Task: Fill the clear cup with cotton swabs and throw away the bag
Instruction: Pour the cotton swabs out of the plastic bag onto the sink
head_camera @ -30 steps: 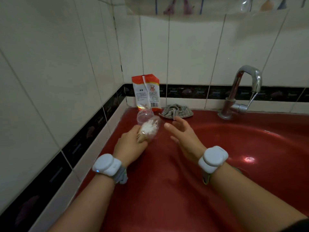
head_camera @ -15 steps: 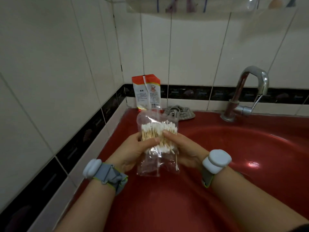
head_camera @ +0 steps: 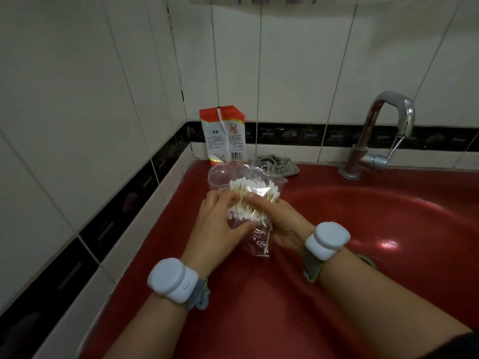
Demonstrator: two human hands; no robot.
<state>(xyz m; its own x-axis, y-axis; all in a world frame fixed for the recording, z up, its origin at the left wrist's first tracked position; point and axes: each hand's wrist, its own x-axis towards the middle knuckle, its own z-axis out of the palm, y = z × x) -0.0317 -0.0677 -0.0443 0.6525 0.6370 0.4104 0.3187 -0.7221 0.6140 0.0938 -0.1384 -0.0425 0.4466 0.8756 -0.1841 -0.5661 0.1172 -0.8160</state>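
A clear plastic bag (head_camera: 255,240) packed with wooden-stick cotton swabs (head_camera: 252,194) is held over the red sink's left ledge. My left hand (head_camera: 219,226) grips the bag's left side, and my right hand (head_camera: 278,224) grips its right side, thumb on top of the swabs. Just behind the bag, a clear cup (head_camera: 219,178) stands on the ledge, partly hidden by the bag.
A red-and-white pouch (head_camera: 224,134) leans against the tiled back wall. A grey cloth (head_camera: 278,164) lies beside it. The chrome tap (head_camera: 381,133) stands at the back right over the red sink basin (head_camera: 375,229). Tiled wall runs along the left.
One second ago only my left hand held the bag, with the right hand open beside it. Now both hands grip the bag, turned flat, close to the cup.
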